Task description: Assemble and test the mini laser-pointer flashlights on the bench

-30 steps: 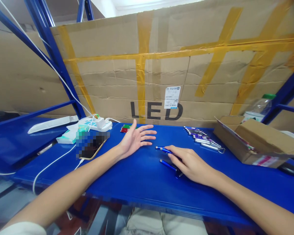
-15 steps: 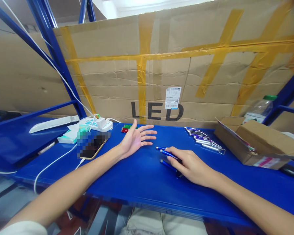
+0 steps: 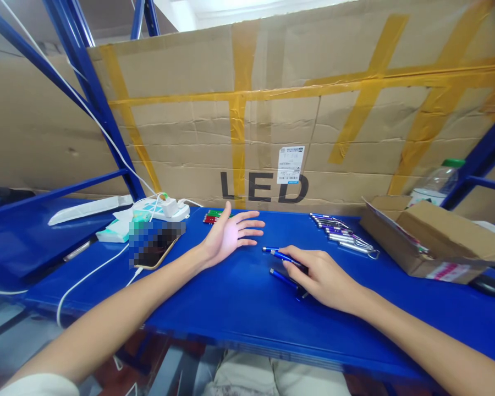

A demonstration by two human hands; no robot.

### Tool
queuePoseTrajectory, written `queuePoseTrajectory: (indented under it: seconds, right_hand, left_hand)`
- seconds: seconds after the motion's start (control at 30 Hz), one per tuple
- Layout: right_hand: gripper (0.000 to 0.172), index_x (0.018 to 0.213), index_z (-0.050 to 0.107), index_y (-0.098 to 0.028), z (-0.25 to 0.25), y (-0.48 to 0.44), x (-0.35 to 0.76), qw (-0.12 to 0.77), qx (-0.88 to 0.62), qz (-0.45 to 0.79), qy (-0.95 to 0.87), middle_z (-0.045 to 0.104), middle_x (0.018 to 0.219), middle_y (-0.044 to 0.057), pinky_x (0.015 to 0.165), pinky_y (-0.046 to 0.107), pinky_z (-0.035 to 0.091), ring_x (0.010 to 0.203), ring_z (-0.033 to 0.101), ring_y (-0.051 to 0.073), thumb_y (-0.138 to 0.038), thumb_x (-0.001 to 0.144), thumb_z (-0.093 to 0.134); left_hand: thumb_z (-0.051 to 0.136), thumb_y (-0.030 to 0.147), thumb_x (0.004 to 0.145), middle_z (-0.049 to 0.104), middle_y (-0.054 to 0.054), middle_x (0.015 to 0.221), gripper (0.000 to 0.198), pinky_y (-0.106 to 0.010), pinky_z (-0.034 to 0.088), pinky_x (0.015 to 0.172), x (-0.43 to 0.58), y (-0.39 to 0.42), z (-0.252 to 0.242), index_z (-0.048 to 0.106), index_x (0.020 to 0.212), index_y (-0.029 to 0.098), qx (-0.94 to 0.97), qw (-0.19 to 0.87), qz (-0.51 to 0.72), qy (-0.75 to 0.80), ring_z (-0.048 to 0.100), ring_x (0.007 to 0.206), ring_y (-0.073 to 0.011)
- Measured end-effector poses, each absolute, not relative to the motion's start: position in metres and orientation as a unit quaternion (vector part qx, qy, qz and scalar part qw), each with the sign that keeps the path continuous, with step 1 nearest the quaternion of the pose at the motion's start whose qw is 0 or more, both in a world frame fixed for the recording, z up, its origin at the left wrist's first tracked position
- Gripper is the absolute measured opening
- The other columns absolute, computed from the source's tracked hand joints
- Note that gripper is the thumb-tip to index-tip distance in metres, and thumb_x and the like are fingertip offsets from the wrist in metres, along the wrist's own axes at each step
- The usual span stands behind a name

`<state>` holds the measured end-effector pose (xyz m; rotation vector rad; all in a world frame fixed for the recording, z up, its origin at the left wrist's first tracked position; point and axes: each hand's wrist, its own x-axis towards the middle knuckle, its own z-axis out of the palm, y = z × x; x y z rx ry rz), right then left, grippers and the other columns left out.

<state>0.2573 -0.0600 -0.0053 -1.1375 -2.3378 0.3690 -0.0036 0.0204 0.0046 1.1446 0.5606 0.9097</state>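
Note:
My left hand is held over the blue table with its fingers spread and palm facing right; nothing is in it. A pale pinkish-white spot of light falls on that palm. My right hand grips a slim blue flashlight between thumb and fingers, its front end pointing at the left palm. Beside it, another blue flashlight lies on the table below the thumb, and one more blue flashlight shows just beyond the fingertips. Their rear parts are hidden by the right hand.
Silver, purple and blue flashlights lie in a row at the back right, near an open cardboard box. Green and red flashlights sit behind my left hand. A phone, power strip and cables occupy the left. A large carton stands behind.
The light spot on my left palm has become brighter and larger. The flashlight in my right hand has shifted slightly; my left hand stays in place.

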Motion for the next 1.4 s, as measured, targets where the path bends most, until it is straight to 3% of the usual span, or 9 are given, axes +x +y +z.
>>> queuePoseTrajectory:
  seconds: [0.33,1.0,1.4]
  right_hand:
    - [0.033,0.125,0.068,-0.023,-0.0079,-0.0582,0.2593,0.263,-0.421,0.123,-0.859,0.080,0.095,0.005,0.069,0.031,0.048,0.077,0.073,0.021,-0.038,0.112,0.042]
    - [0.031,0.123,0.070,-0.023,-0.0083,-0.0558,0.2590,0.265,-0.417,0.125,-0.860,0.077,0.086,0.003,0.066,0.029,0.046,0.072,0.072,0.020,-0.036,0.111,0.044]
    - [0.032,0.128,0.070,-0.025,-0.0124,-0.0547,0.2623,0.269,-0.414,0.118,-0.862,0.079,0.093,0.003,0.070,0.031,0.046,0.073,0.071,0.020,-0.036,0.112,0.045]
  left_hand:
    - [0.034,0.079,0.103,0.070,-0.022,0.140,0.082,-0.040,0.056,0.094,-0.0026,0.0183,0.0044,0.066,0.142,0.014,0.524,0.704,0.406,0.256,0.067,0.124,-0.0345]
    - [0.031,0.079,0.104,0.069,-0.021,0.141,0.082,-0.040,0.056,0.094,-0.0020,0.0177,0.0049,0.066,0.141,0.015,0.534,0.698,0.403,0.254,0.067,0.124,-0.0331]
    - [0.026,0.079,0.104,0.069,-0.022,0.140,0.085,-0.039,0.056,0.093,-0.0010,0.0169,0.0055,0.065,0.142,0.014,0.528,0.704,0.399,0.258,0.067,0.122,-0.0326]
